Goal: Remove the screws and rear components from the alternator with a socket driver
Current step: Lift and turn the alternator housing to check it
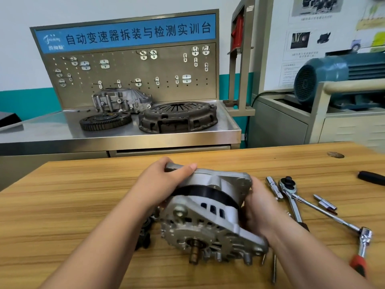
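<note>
Alternator [208, 209] gripped by left hand [164, 180] and right hand [260, 207], shaft end facing viewer. Rear should be turned up, body steadied, before ratchet [291, 197] is taken.

On my wooden bench [83, 195] the alternator [208, 215] sits tilted near the front edge, with small dark parts [144, 232] just to its left. To its right lie an extension bar [274, 187], a ratchet [290, 197], a long swivel-head bar [325, 211] with a red handle, two small bits [325, 202] and a long bolt [274, 268]. A black handle [371, 177] lies at the far right.
</note>
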`<act>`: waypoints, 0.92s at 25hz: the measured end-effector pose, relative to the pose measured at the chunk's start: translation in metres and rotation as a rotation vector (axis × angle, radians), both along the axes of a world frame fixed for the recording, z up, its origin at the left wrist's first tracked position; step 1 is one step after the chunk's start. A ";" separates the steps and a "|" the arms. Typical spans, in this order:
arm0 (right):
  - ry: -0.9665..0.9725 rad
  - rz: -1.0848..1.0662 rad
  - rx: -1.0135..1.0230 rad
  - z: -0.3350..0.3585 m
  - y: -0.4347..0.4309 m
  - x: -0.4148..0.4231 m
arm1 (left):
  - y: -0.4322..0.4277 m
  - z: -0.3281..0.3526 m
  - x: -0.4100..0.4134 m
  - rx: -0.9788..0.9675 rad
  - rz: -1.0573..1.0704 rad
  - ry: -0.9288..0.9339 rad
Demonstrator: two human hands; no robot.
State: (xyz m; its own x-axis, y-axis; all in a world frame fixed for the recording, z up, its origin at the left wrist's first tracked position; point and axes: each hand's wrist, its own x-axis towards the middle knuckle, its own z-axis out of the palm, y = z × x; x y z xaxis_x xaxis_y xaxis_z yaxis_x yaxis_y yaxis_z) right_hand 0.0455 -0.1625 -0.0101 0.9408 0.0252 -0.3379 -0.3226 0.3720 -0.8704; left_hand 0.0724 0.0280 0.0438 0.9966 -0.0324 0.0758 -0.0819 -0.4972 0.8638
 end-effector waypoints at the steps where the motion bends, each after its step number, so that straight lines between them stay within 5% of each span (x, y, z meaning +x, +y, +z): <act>1: -0.056 -0.028 0.004 0.001 0.003 0.000 | 0.001 -0.001 -0.005 -0.043 0.030 -0.037; 9: -0.637 -0.042 0.028 0.008 0.007 -0.015 | -0.008 -0.030 -0.026 -0.504 0.056 -0.384; 17: -0.593 0.043 -0.094 -0.011 0.004 -0.013 | 0.002 -0.057 -0.034 -0.684 0.044 -0.228; 21: -0.426 -0.004 -0.132 -0.010 0.007 -0.010 | 0.003 -0.062 -0.027 -0.858 0.075 -0.037; 23: -0.290 -0.022 -0.314 -0.006 0.009 -0.015 | 0.006 -0.065 -0.026 -0.889 0.086 -0.012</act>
State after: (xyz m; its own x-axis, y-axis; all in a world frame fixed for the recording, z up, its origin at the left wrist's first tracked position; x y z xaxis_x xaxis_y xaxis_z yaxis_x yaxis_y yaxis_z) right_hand 0.0303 -0.1539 -0.0159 0.9972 -0.0581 -0.0474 -0.0428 0.0783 -0.9960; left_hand 0.0460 0.0345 -0.0210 0.9918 0.1186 0.0475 -0.0866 0.3508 0.9324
